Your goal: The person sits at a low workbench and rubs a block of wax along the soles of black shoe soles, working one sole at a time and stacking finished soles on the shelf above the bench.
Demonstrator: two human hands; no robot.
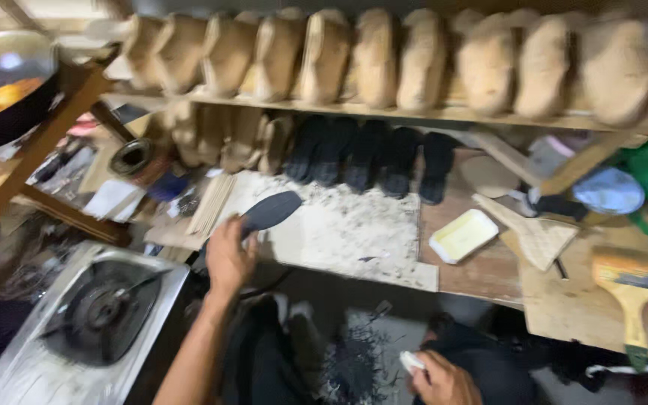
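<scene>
Over the white board [339, 225], the left hand [228, 259] pinches one end of a dark sole [270, 211], which sticks out up and right past the fingertips. The right hand [444, 379], low by the knee, closes on a small white piece [412, 362] (blurred). Behind, shelves [384, 112] hold pale lasts [376, 60] and black shoes [369, 157]; a stove [84, 322] sits left.

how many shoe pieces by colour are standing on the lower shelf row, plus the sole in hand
Tan shoe pieces on the lower shelf: about 4, blurred
Black shoe pieces on the lower shelf: 5
Dark sole in the left hand: 1
Total: about 10
</scene>
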